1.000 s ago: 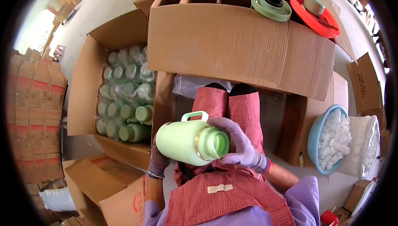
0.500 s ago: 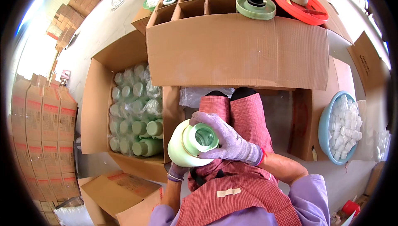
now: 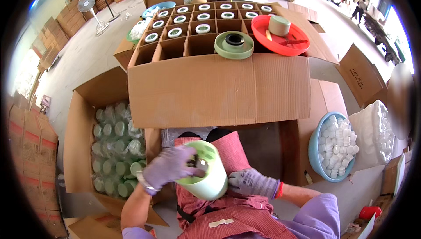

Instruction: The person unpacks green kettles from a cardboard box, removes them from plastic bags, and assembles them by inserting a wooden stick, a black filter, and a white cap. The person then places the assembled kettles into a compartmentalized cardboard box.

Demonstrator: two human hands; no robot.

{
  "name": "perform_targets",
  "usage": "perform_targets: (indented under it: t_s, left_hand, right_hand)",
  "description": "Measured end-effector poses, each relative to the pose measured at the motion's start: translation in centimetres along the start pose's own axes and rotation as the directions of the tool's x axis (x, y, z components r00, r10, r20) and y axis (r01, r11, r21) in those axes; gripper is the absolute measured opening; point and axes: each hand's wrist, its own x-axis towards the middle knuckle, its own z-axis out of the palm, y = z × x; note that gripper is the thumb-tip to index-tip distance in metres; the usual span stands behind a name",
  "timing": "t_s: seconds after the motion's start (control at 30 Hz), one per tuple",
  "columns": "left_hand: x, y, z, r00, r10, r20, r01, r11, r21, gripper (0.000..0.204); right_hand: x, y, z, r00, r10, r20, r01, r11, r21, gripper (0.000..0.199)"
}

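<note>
A pale green thermos flask body [image 3: 210,184] lies tilted across my lap, its wide open end facing up and its neck hidden below. My left hand [image 3: 171,169], in a grey-purple glove, reaches over the rim with fingers curled inside at a dark, shiny round piece [image 3: 201,165]. Part of that piece is hidden by the fingers. Gloved too, my right hand [image 3: 254,184] grips the flask low on its right side, its fingertips partly behind it.
Ahead stands a divided carton [image 3: 219,90] holding several flasks, with a green lid [image 3: 234,50] and red basin [image 3: 280,48] on top. Left is a box of bagged green bottles [image 3: 116,129]; right, a blue basin [image 3: 313,149] of white caps. Another person works beyond.
The flask has been turned over, from neck up to wide open end up. My left hand has come from beneath into the opening; my right hand has moved from the neck to the lower side.
</note>
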Motion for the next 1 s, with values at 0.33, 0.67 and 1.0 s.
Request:
perform_targets:
  t_s: [0.33, 0.67, 1.0]
  left_hand:
    - [2.8, -2.8, 8.2, 0.982, -0.015, 0.186, -0.002, 0.996, 0.086, 0.051]
    - [5.4, 0.6, 1.6, 0.852, -0.247, -0.461, -0.484, -0.04, -0.874, 0.073]
    - [0.7, -3.2, 4.1, 0.73, 0.275, -0.626, -0.348, 0.938, 0.007, 0.068]
  right_hand:
    - [10.6, 12.8, -29.2, 0.521, -0.387, -0.761, -0.14, 0.84, -0.524, 0.049]
    - [11.9, 0.3, -19.8, 0.627, -0.393, -0.673, 0.18, 0.913, -0.366, 0.058]
    - [9.2, 2.7, -9.2, 0.991, 0.119, -0.058, 0.019, 0.308, 0.951, 0.037]
